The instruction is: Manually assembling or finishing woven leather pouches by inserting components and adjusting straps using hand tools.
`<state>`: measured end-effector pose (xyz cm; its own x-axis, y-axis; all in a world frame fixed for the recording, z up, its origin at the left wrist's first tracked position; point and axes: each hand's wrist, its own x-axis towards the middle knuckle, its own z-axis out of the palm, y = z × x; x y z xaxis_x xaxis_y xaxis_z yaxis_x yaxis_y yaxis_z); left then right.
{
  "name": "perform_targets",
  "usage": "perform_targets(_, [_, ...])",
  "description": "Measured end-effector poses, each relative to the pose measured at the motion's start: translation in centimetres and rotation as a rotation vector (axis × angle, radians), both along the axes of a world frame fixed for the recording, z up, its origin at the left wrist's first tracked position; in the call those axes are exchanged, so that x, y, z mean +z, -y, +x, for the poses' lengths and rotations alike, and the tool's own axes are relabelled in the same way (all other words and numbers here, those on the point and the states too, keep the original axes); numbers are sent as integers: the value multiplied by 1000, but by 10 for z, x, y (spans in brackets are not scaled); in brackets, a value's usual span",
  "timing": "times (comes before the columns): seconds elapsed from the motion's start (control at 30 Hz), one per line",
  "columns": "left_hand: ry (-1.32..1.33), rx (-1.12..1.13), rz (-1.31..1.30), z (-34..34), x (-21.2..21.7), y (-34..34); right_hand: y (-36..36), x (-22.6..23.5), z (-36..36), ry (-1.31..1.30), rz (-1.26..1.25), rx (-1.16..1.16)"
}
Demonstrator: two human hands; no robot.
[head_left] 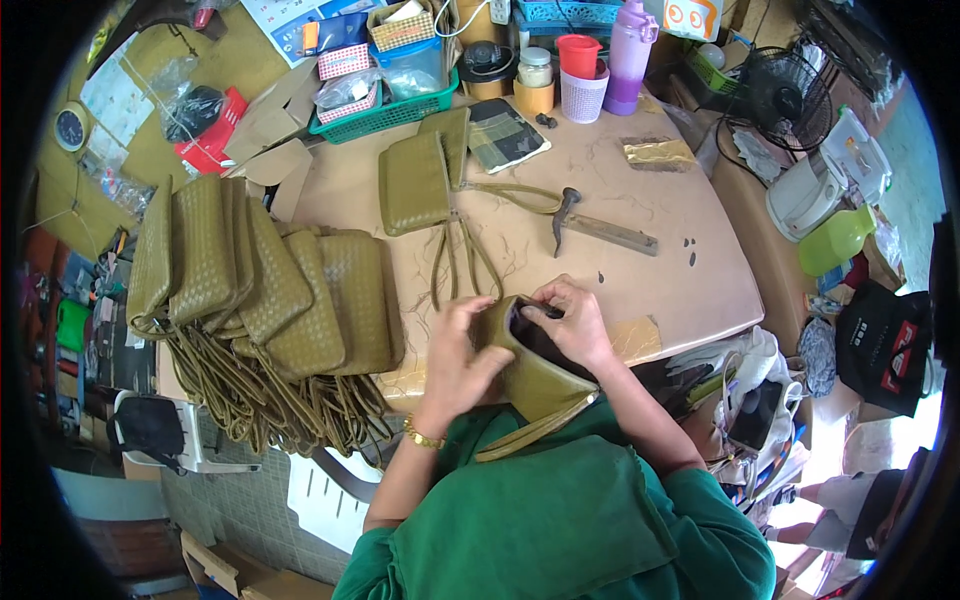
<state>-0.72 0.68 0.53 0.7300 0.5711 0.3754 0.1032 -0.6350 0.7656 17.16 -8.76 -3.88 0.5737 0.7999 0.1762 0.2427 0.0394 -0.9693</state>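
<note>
A tan surface [700, 290] carries a heap of olive woven pouches [285, 285] at its left, cords dangling over the edge. One open pouch [545, 385] sits at the near edge, against the person's body, dark lining showing. The left hand [462, 355] rests spread against its side; the right hand [572, 325] pinches the pouch at its opening. A gold bracelet [425, 437] rings the left wrist.

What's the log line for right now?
left hand: beside olive pouch | right hand: at its open mouth | hammer: on table
</note>
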Motion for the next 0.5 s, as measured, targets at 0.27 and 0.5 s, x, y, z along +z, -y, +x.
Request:
perform_targets(0.27, [-78, 122, -129, 4, 11, -3, 9, 54, 12, 516, -90, 62])
perform_targets(0.5, [-82, 34, -234, 0, 36, -4, 9, 88, -1, 286, 76, 232])
